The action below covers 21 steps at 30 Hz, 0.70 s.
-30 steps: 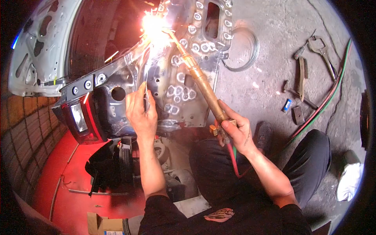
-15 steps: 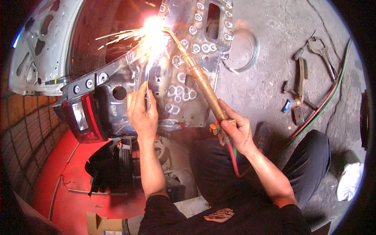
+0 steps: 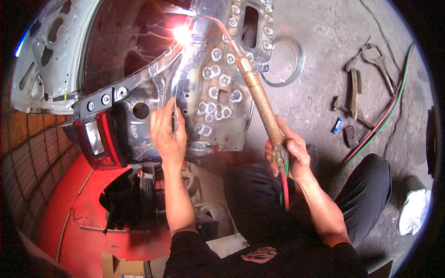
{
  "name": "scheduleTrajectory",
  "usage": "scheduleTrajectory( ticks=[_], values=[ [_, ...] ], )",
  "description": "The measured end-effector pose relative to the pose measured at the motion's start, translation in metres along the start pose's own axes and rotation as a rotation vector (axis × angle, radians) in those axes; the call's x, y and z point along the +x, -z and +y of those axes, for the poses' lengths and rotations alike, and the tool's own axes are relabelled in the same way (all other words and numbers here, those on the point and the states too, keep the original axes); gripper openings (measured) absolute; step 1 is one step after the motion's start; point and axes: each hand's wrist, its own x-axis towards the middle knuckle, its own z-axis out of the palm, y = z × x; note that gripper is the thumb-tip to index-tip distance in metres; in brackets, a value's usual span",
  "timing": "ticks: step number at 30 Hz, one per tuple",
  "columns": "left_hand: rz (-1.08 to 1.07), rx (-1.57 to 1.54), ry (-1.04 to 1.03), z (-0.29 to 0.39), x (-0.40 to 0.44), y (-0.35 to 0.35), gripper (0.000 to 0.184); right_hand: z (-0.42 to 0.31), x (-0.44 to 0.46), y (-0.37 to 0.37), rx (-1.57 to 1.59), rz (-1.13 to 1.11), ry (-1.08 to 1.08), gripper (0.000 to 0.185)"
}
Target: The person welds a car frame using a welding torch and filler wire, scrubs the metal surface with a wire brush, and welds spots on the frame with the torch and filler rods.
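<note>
My right hand point(image 3: 292, 150) is wrapped around the valve end of a brass gas welding torch point(image 3: 259, 97). Its bent copper tip points up and left, with a flame at the end above the sheet-metal body panel point(image 3: 185, 111). A white-hot spot point(image 3: 182, 34) glows on the panel's upper edge, a little below the flame. My left hand point(image 3: 169, 127) is closed over the panel, pinching what looks like a thin welding wire whose far end is lost in the glare. Ringed spot marks cover the panel's right part.
A red tail light point(image 3: 99, 141) sits at the panel's lower left. On the concrete floor lie a wire coil point(image 3: 303, 60), locking pliers point(image 3: 378, 60), a wire brush point(image 3: 355, 95), a hammer point(image 3: 352, 111) and a blue lighter point(image 3: 338, 125). Red and green hoses point(image 3: 389, 116) run along the right.
The torch has swung up and right, its tip lifting off the bright spot. The spray of sparks has died down to a smaller glow. My left hand stays in place.
</note>
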Motion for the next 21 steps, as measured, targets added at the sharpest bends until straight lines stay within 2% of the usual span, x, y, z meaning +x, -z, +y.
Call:
scheduleTrajectory(
  ticks=[16, 21],
  values=[
    [-0.01, 0.026, 0.017, 0.001, 0.002, 0.0, 0.029, -0.005, 0.006, -0.005, -0.151, -0.056, -0.076, 0.086],
    [-0.017, 0.02, 0.027, 0.002, 0.003, 0.0, 0.029, -0.007, 0.007, -0.01, -0.165, -0.054, -0.083, 0.078]
  ],
)
